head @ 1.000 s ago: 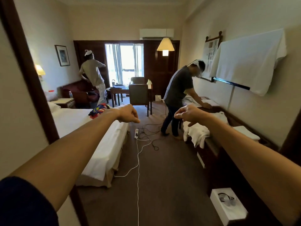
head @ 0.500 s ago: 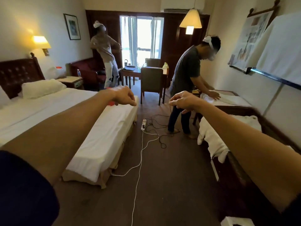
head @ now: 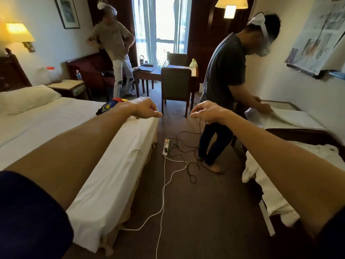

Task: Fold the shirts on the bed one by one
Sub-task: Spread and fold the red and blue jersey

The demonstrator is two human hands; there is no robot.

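Left hand (head: 143, 109) extended forward above the far corner of the white-sheeted bed (head: 115, 165), palm down, fingers loosely curled with thumb and forefinger tips nearly meeting; nothing held, no contact with the sheet visible. Just beyond the left wrist, lying on the bed near its far edge: crumpled multicoloured shirt with dark blue, red, yellow and white flag-like print (head: 110, 107), bunched in a heap, unfolded, partly hidden by the forearm. White pillow (head: 26, 100) at the head of the bed, well apart from the shirt. On the brown carpet between bed and right-hand furniture: white power strip (head: 166, 146) with white and black cables trailing from it. Right hand (head: 209, 111) extended at the same height over the carpet, palm down, fingers relaxed and slightly curled, holding nothing. Near the right hand, person in dark grey T-shirt (head: 225, 71) bent over white cloth (head: 268, 116) on a dark wooden surface.
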